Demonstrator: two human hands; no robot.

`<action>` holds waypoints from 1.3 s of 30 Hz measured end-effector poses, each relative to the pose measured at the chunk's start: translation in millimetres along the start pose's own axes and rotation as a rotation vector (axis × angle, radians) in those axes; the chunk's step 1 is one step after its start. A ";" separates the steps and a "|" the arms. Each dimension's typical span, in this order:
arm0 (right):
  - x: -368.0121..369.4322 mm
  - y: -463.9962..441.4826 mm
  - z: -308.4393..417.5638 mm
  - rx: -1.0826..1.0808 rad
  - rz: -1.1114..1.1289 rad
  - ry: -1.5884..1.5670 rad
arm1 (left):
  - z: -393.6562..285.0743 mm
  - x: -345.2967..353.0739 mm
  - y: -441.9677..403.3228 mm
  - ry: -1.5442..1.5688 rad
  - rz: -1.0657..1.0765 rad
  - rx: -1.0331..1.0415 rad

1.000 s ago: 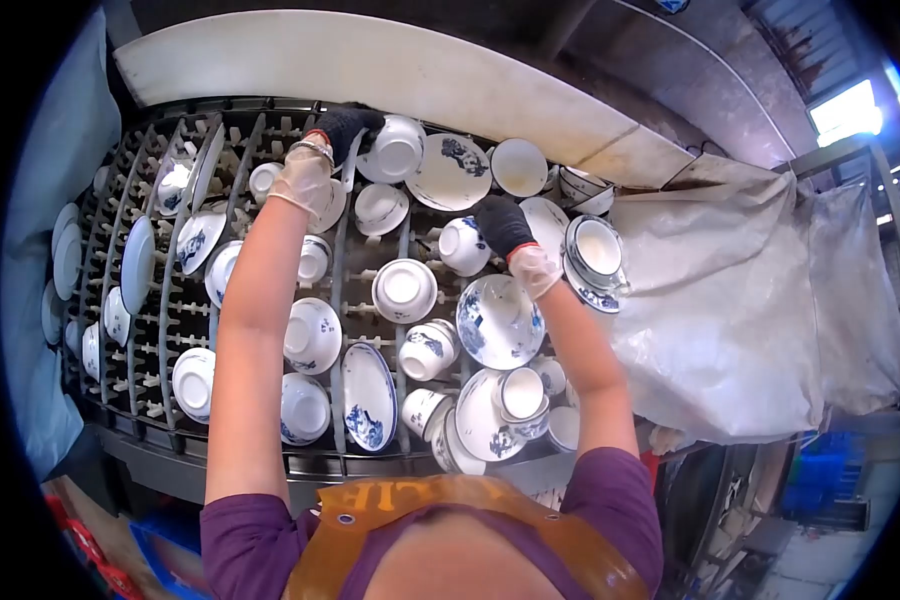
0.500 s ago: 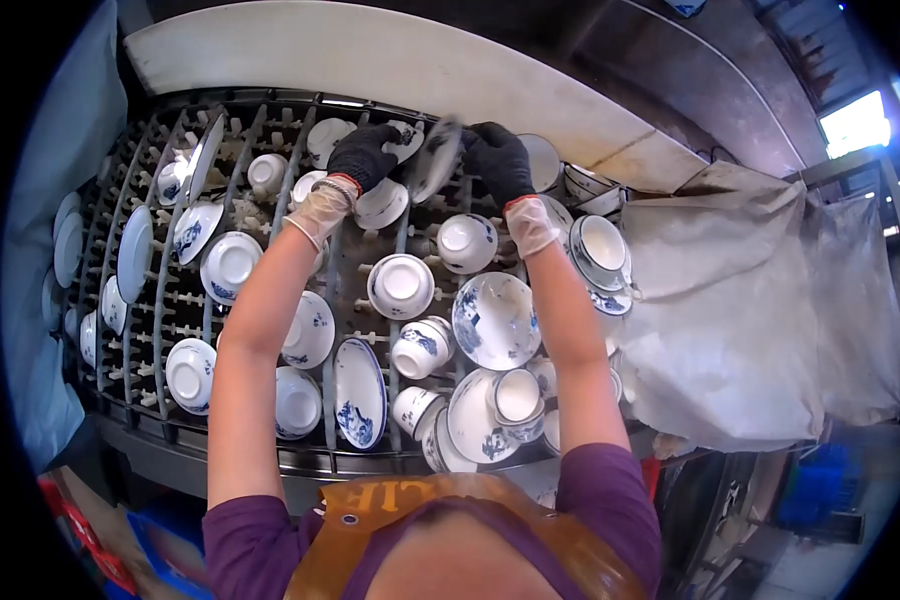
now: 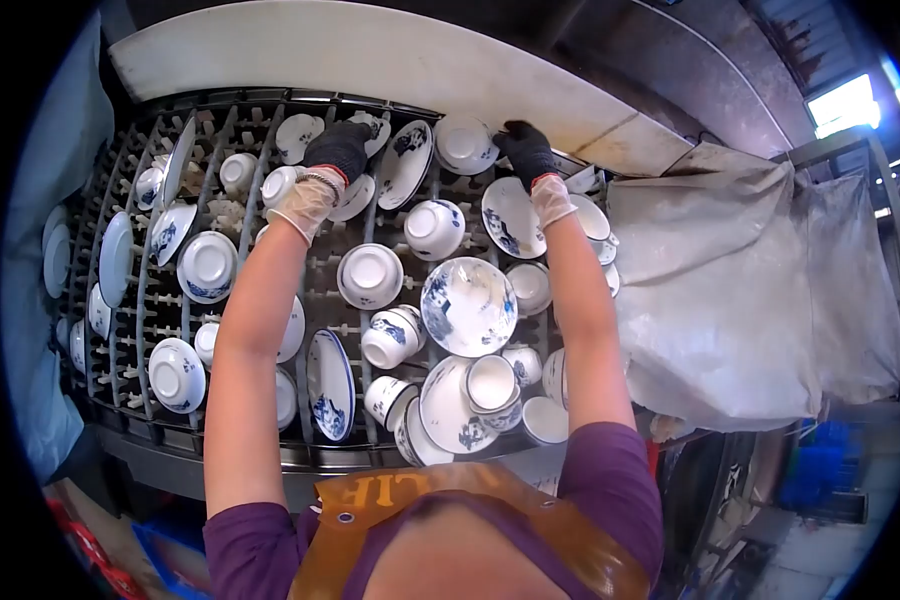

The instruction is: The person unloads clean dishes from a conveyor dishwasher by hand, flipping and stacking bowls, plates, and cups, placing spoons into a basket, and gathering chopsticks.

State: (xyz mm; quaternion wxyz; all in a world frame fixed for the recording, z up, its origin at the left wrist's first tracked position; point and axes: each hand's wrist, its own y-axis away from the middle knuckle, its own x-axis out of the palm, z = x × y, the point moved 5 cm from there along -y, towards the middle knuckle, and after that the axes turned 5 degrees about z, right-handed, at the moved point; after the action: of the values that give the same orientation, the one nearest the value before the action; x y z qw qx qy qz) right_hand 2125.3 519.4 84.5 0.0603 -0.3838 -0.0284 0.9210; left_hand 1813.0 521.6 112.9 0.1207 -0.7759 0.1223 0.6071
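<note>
My left hand [image 3: 337,150], in a black knit glove with a clear plastic cuff, is over the far part of the rack. Its fingertips overlap the left edge of a small dish [image 3: 375,132]; whether they grip it is hidden. Just below lies an upside-down bowl [image 3: 355,200]. Beside it an oval blue-and-white plate [image 3: 406,165] leans in the rack. My right hand [image 3: 526,152], gloved alike, is open, with its fingers pointing left near the rim of a large white bowl [image 3: 467,143]. A patterned plate [image 3: 513,217] stands below that wrist.
The dark slotted rack [image 3: 315,268] carries several bowls and plates, many upside down. Nested cups and plates [image 3: 492,383] crowd its near right side. A pale panel [image 3: 370,45] borders the far edge. Grey sheeting [image 3: 720,300] covers the right end.
The oval plate, blurred between my hands before, now leans still in the rack. The dishes appear shifted left in view. The large white bowl now shows left of my right hand.
</note>
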 end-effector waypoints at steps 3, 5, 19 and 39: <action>21.4 10.2 -53.8 -0.253 0.461 0.560 | -3.6 -3.9 7.0 0.001 0.033 -0.105; -0.8 34.3 -72.2 -0.097 0.401 0.457 | -3.9 -10.9 8.9 0.018 0.050 -0.119; -17.2 131.4 22.4 -0.095 0.350 0.159 | 3.2 2.6 3.2 -0.032 0.084 0.017; -36.1 228.6 61.6 -0.406 0.066 0.415 | -182.9 25.4 136.4 -0.041 0.309 0.215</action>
State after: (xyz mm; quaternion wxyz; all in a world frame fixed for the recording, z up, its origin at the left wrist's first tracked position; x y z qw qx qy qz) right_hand 2086.4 287.7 130.7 -0.0431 -0.5688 -0.1868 0.7998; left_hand 1939.9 330.7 125.7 0.1110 -0.7178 0.3017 0.6176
